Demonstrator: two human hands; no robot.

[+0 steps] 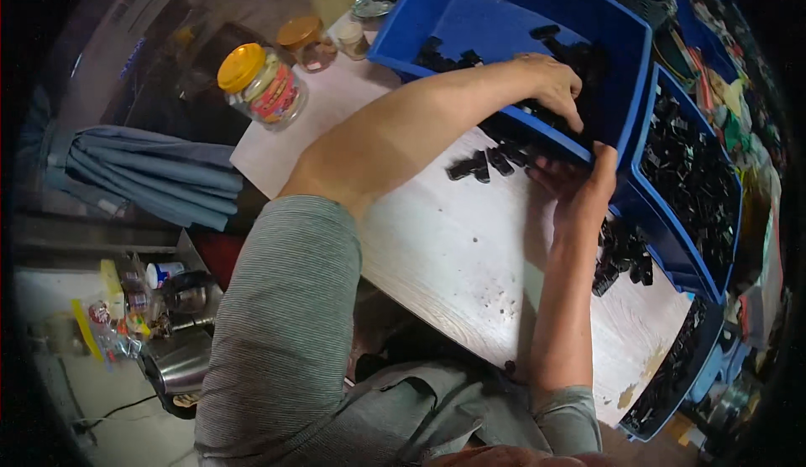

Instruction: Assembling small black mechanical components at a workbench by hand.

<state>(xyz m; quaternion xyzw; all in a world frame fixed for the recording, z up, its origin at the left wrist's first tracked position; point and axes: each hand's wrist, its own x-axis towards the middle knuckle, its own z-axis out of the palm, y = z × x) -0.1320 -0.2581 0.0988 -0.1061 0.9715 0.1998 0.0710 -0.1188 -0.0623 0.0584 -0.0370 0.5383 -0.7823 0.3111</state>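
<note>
My left hand [550, 85] reaches over the near wall into a blue plastic bin [470, 15]. Its thumb and fingers look apart, bent down toward small black plastic pieces [579, 60] lying along the inside; some fingertips are hidden. At the bin's near right corner, my right hand [588, 186] grips the wall, thumb up against the rim and fingers spread below it. A few loose black pieces [483, 165] lie on the white tabletop [453, 240] just in front of the bin. More black pieces [621, 257] are heaped to the right of my right wrist.
A second blue bin [684, 181], full of black pieces, stands at the right. Another container of dark pieces [672, 375] is lower right. At the back left are a yellow-lidded jar [264, 89] and smaller jars [306, 44]. Blue-grey cloth [151, 169] hangs at the left.
</note>
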